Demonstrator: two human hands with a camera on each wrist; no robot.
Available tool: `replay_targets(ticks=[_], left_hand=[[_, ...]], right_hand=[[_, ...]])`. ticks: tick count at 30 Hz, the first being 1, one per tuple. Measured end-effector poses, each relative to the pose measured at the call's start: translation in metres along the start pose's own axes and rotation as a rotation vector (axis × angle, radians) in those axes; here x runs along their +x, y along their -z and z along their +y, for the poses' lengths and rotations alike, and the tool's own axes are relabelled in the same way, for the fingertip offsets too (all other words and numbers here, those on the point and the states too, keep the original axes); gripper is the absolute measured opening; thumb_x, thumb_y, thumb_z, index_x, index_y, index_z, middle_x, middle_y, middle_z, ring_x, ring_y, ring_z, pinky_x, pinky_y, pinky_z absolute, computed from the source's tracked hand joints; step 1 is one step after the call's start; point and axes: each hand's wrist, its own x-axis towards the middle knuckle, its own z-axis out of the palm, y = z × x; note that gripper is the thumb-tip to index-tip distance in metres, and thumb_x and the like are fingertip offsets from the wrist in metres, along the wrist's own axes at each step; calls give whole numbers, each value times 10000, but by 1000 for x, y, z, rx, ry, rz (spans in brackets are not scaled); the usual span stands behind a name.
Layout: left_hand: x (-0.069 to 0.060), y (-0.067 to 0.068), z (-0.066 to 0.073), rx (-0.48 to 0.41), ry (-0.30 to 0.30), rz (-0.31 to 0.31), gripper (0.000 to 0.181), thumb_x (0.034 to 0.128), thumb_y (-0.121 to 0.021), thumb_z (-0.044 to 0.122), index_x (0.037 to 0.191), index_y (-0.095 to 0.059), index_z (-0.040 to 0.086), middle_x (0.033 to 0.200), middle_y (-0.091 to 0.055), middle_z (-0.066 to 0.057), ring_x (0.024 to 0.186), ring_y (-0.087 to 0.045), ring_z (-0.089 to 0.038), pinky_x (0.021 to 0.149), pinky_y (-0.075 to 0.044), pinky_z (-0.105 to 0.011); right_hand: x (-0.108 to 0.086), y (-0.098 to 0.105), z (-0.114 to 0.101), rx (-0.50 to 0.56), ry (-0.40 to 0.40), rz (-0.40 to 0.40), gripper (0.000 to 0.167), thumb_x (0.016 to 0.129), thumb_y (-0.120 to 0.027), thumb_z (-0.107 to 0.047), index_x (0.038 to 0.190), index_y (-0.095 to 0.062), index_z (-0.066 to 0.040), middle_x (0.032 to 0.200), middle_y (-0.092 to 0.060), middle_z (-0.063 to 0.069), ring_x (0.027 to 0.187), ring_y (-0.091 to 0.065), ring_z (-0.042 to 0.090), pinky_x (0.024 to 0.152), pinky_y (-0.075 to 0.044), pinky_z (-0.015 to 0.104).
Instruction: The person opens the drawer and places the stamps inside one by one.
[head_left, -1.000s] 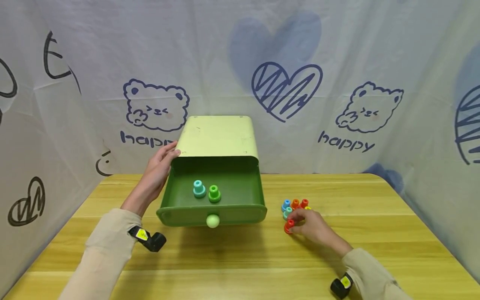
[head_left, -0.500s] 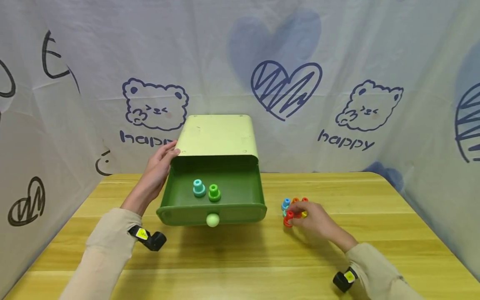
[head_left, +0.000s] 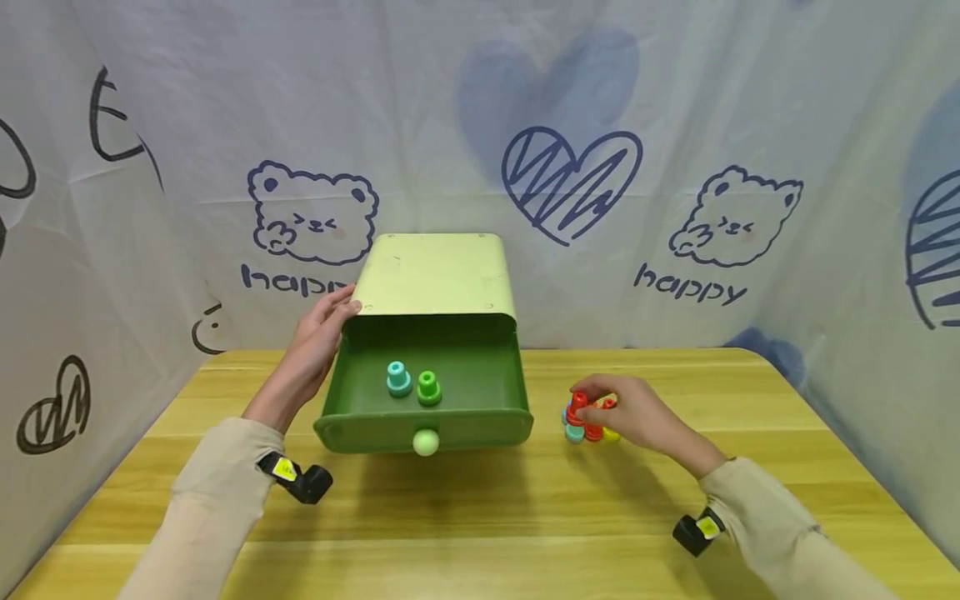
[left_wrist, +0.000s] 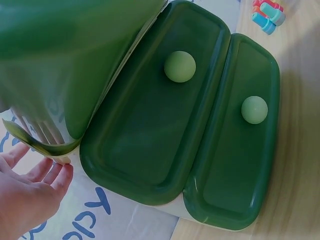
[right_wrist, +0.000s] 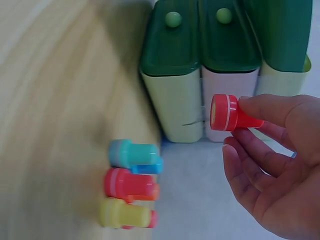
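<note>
My right hand (head_left: pixel 630 408) pinches a red toy stamp (right_wrist: pixel 232 112), peg-shaped with a wide base, between thumb and fingers. In the head view it is lifted above a cluster of similar stamps on the table: a teal one (right_wrist: pixel 132 154), a red one (right_wrist: pixel 127 182), a yellow one (right_wrist: pixel 122 214) and others partly hidden. At the left, my left hand (head_left: pixel 311 342) rests against the side of a pale green cabinet (head_left: pixel 438 271), thumb at its top front corner. The pulled-out green drawer (head_left: pixel 423 432) holds a turquoise stamp (head_left: pixel 398 379) and a green stamp (head_left: pixel 429 389).
Two lower drawers with round knobs, the middle one (left_wrist: pixel 150 125) and the bottom one (left_wrist: pixel 235 165), are pushed in. The wooden table (head_left: pixel 480 525) extends in front. A printed white cloth (head_left: pixel 450 108) hangs behind and at both sides.
My right hand has raised the red stamp off the table and moved it back over the cluster. My left hand, the cabinet and the drawer have stayed in place.
</note>
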Motion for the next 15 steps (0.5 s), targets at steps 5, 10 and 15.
replay_targets(ticks=[5, 10, 15], left_hand=[[0, 1, 0, 10, -1, 1, 652, 1001, -469, 314, 1540, -196, 69, 1561, -206, -170, 1418, -204, -285, 1158, -165, -416], [0, 1, 0, 12, -7, 1, 653, 1000, -472, 320, 1539, -202, 70, 1561, -207, -172, 1420, -198, -285, 1158, -160, -420], [1, 1, -1, 11, -10, -1, 647, 1001, -472, 311, 1538, -205, 68, 1560, -216, -168, 1419, -207, -278, 1158, -164, -417]], right_hand=[[8, 12, -13, -20, -6, -6, 296, 871, -700, -86, 1137, -653, 36, 976, -670, 90, 876, -625, 226, 697, -555, 327], [16, 23, -24, -48, 2, -21, 276, 879, -696, -103, 1126, -666, 15, 980, -674, 85, 876, -623, 230, 725, -555, 355], [22, 33, -34, -81, 22, -36, 286, 896, -681, -132, 1148, -667, 3, 994, -681, 72, 919, -621, 250, 782, -542, 411]])
